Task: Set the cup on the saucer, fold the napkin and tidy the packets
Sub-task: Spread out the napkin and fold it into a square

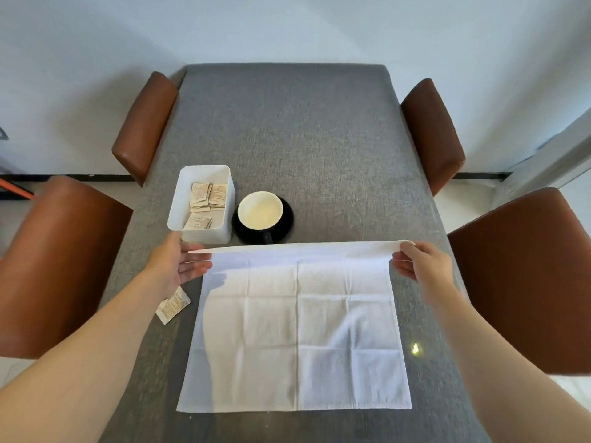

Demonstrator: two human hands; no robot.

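Both my hands are out over the grey surface (287, 129), each pinching a far corner of the napkin (297, 330). My left hand (179, 263) has the far-left corner between thumb and fingers, the other fingers loosely spread. My right hand (422, 262) has the far-right corner nipped the same way, fingers curled. The far edge is lifted off the surface and stretched straight between my hands; the rest of the napkin lies flat toward me, creased into squares.

Just beyond my left hand sits the white box (204, 238) with packets (208, 196) inside. Right of the box, beyond the raised edge, the cup (260, 209) stands on the black saucer (286, 225). More packets lie loose (172, 305) under my left wrist, just off the napkin's left edge. Brown chairs (60, 260) flank both sides.
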